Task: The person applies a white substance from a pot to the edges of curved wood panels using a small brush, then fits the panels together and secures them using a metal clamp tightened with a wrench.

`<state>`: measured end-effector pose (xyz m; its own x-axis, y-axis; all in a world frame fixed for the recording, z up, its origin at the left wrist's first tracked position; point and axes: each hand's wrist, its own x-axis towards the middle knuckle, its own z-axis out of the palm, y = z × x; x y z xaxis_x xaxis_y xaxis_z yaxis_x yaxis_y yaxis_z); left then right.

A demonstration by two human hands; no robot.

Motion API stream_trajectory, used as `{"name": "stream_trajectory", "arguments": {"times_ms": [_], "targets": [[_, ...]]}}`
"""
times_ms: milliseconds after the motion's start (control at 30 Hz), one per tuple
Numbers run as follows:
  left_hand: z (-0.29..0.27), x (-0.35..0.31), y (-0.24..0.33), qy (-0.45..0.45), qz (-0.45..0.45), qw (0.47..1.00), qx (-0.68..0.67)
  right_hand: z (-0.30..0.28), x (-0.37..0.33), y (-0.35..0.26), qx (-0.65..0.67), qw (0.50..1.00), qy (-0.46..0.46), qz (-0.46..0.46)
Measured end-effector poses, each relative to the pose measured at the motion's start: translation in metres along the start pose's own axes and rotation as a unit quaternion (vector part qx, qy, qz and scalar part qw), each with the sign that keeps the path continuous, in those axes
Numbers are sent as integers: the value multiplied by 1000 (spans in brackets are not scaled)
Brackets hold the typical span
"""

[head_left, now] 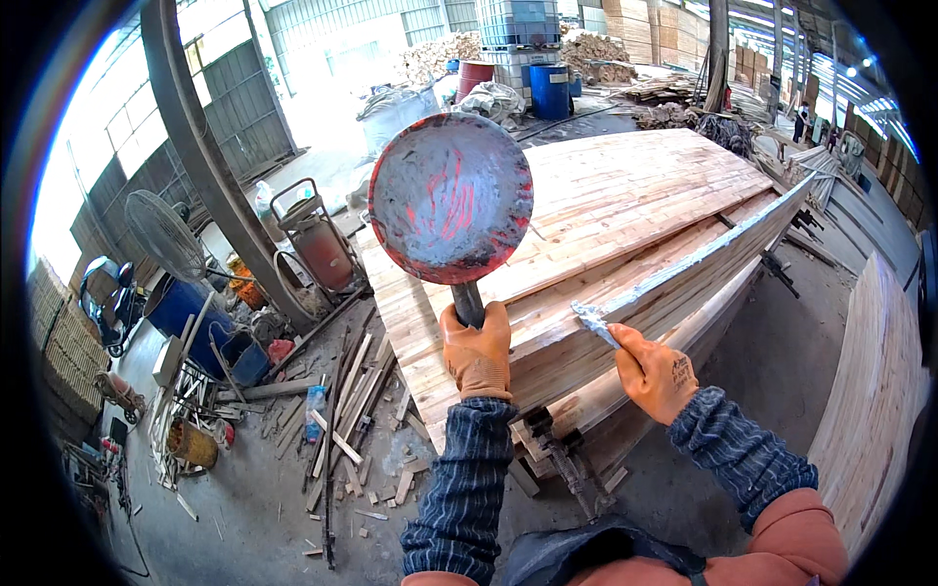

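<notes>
My left hand (476, 352), in an orange glove, is closed around the dark handle of a round pan (451, 195). A grey-white coating with red streaks covers the pan's face, and its rim is red and black. In its orange glove, my right hand (655, 376) grips a thin tool coated in white paste (594, 320), perhaps a brush; its exact kind is unclear. The tool's tip is close to the near end of a long wooden board (684, 278) standing on edge. White paste runs along that board's top edge. Left of it lie wide jointed wood panels (625, 186).
A metal clamp (567, 459) juts out below the panels' near end. Wood offcuts (342, 430) litter the floor at left, near a steel column (200, 137), a fan (164, 234) and a cart (322, 244). Another wood panel (874, 391) stands at right. Blue drum (549, 91) behind.
</notes>
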<state>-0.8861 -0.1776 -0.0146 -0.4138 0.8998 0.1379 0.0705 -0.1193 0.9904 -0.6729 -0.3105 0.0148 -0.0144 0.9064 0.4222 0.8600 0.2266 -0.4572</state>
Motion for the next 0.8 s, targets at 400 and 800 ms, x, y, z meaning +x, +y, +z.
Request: {"name": "stream_trajectory", "arguments": {"times_ms": [400,800], "targets": [[-3,1,5,-31,-25,997,61,-38,75,-47,122,991,31,-52],[-2,17,-29,-4,70,997,32,62,249,-107,9,986,90,-144]]}}
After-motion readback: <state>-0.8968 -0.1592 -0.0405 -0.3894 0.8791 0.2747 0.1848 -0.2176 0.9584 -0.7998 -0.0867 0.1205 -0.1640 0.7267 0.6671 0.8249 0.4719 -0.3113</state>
